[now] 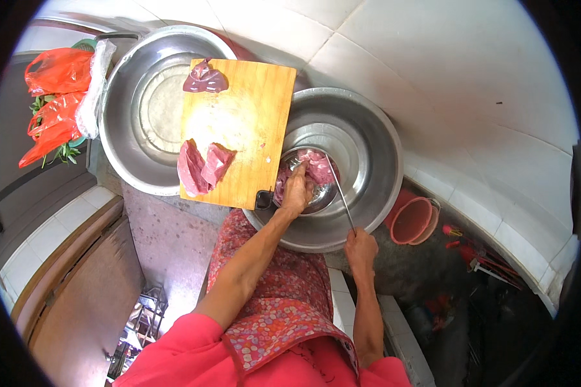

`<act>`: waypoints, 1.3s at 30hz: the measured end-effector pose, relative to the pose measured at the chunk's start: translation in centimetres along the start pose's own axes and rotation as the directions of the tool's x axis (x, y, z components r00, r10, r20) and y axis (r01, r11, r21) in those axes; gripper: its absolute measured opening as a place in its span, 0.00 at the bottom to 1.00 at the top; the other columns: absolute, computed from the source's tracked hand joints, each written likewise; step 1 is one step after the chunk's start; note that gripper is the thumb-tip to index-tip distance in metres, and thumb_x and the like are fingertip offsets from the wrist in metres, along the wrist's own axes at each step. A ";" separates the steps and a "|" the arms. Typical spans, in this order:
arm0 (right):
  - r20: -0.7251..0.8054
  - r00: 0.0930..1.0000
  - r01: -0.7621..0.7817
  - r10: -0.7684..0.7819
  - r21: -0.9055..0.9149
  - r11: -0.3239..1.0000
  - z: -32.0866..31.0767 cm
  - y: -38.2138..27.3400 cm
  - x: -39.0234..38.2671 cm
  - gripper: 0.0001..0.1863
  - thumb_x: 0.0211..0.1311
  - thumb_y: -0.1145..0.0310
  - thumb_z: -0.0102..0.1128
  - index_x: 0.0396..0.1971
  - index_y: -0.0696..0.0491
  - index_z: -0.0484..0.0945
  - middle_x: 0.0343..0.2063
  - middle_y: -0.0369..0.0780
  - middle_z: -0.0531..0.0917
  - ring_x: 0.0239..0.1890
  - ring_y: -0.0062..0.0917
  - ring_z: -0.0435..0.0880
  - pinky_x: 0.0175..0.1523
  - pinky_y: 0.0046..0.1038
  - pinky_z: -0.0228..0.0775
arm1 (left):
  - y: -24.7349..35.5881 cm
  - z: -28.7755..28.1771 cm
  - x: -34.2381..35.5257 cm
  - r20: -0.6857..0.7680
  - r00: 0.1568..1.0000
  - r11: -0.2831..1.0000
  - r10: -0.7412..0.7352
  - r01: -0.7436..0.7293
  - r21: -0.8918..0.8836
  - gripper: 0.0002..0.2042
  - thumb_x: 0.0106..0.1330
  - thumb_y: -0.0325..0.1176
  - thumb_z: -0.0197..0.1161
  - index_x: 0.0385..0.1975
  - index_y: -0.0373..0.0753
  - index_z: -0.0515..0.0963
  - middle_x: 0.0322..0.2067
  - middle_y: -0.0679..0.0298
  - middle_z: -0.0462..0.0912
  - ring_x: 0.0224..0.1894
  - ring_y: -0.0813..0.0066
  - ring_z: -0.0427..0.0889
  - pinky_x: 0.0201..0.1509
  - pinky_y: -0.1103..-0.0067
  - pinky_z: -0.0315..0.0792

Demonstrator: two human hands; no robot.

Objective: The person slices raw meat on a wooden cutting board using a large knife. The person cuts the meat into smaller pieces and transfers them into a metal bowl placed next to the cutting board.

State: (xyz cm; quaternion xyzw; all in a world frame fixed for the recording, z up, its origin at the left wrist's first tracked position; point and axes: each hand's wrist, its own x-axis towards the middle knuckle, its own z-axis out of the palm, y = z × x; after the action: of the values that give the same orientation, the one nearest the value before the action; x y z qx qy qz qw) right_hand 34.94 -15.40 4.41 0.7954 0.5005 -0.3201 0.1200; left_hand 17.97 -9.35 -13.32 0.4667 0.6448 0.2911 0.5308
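A small metal bowl (pixel 323 204) stands inside a large metal basin (pixel 381 161) and holds pink pieces of raw meat (pixel 317 169). My left hand (pixel 295 193) reaches into the bowl with its fingers closed on the meat, though the fingertips are partly hidden. In my right hand (pixel 361 248), at the basin's near right rim, is the handle of a knife (pixel 344 200). Its narrow blade slants up and left, with the tip beside the meat. On a wooden cutting board (pixel 248 122) to the left lie two chunks of raw meat (pixel 200 169) and a dark red, glossy piece (pixel 206 79).
The board rests across a second metal basin (pixel 119 122), which holds liquid. Red plastic bags (pixel 58 71) with greens sit at the far left. A reddish bucket (pixel 412 219) stands right of the near basin. White tiled walls (pixel 432 84) rise behind.
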 end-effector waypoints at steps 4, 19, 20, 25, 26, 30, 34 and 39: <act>-0.037 0.999 -0.025 0.026 0.024 0.999 -0.7 -0.7 -1.2 0.16 0.68 0.63 0.53 0.32 0.61 0.81 0.27 0.59 0.82 0.34 0.57 0.82 0.42 0.51 0.71 | 2.1 -1.2 0.1 -0.082 0.979 0.968 0.188 -0.170 0.187 0.27 0.56 0.16 0.58 0.60 0.36 0.75 0.44 0.43 0.83 0.37 0.50 0.85 0.43 0.65 0.79; 0.005 0.951 0.266 -0.308 0.492 0.829 -1.3 -8.7 -0.3 0.13 0.65 0.66 0.62 0.28 0.62 0.81 0.17 0.50 0.78 0.22 0.39 0.80 0.32 0.40 0.68 | 9.7 -20.6 -4.8 -0.421 0.842 0.779 0.338 0.001 0.627 0.25 0.59 0.26 0.69 0.58 0.38 0.75 0.54 0.52 0.76 0.53 0.52 0.78 0.54 0.63 0.76; 0.008 0.939 0.299 -0.343 0.471 0.830 -1.3 -10.1 -0.3 0.13 0.65 0.66 0.62 0.28 0.62 0.81 0.17 0.51 0.78 0.21 0.42 0.80 0.32 0.41 0.68 | 9.0 -20.7 -4.1 -0.401 0.852 0.755 0.337 0.010 0.656 0.26 0.58 0.26 0.69 0.59 0.38 0.74 0.54 0.52 0.76 0.52 0.52 0.78 0.54 0.63 0.76; 0.045 0.935 0.319 -0.352 0.326 0.890 -0.8 -14.0 0.1 0.14 0.65 0.64 0.61 0.25 0.60 0.79 0.19 0.53 0.78 0.25 0.52 0.79 0.33 0.44 0.69 | 8.3 -21.2 -1.3 -0.345 0.913 0.770 0.215 0.059 0.636 0.26 0.50 0.24 0.70 0.53 0.36 0.76 0.45 0.52 0.81 0.44 0.51 0.80 0.52 0.64 0.74; 0.052 0.937 0.312 -0.345 0.316 0.896 -0.9 -14.3 0.1 0.15 0.65 0.63 0.60 0.25 0.60 0.79 0.19 0.54 0.78 0.25 0.53 0.79 0.33 0.44 0.69 | 9.0 -21.5 -0.7 -0.371 0.910 0.821 0.186 0.064 0.567 0.24 0.49 0.24 0.70 0.50 0.36 0.77 0.42 0.52 0.82 0.43 0.52 0.80 0.52 0.65 0.74; 0.007 0.956 0.261 -0.293 0.434 0.862 -0.2 -13.1 0.1 0.15 0.64 0.63 0.62 0.26 0.61 0.79 0.19 0.53 0.78 0.24 0.50 0.81 0.32 0.43 0.69 | 12.2 -22.9 -0.2 -0.430 0.892 0.964 0.135 -0.018 0.265 0.10 0.54 0.23 0.65 0.36 0.36 0.79 0.27 0.56 0.82 0.36 0.63 0.82 0.44 0.72 0.76; 0.005 0.952 0.274 -0.305 0.425 0.863 0.2 -10.7 0.8 0.15 0.62 0.63 0.62 0.25 0.61 0.80 0.18 0.53 0.78 0.23 0.49 0.81 0.31 0.43 0.69 | 11.5 -22.8 0.2 -0.284 0.938 0.861 -0.198 0.028 -0.508 0.09 0.63 0.27 0.61 0.42 0.34 0.77 0.30 0.67 0.81 0.32 0.83 0.78 0.36 0.81 0.73; -0.023 0.936 0.343 -0.352 0.296 0.892 -2.2 -12.5 2.2 0.16 0.63 0.62 0.60 0.25 0.61 0.80 0.19 0.56 0.78 0.25 0.54 0.80 0.33 0.47 0.69 | 9.2 -21.9 0.4 -0.392 0.903 0.981 -0.178 0.193 -0.001 0.11 0.68 0.29 0.60 0.46 0.31 0.76 0.35 0.53 0.82 0.38 0.62 0.83 0.44 0.69 0.76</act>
State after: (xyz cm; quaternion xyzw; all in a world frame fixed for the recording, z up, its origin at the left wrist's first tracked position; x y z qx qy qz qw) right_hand 25.51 -6.85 6.34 0.6970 0.5791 -0.4197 -0.0515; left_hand -0.31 -2.71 0.35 0.3459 0.7843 0.3143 0.4081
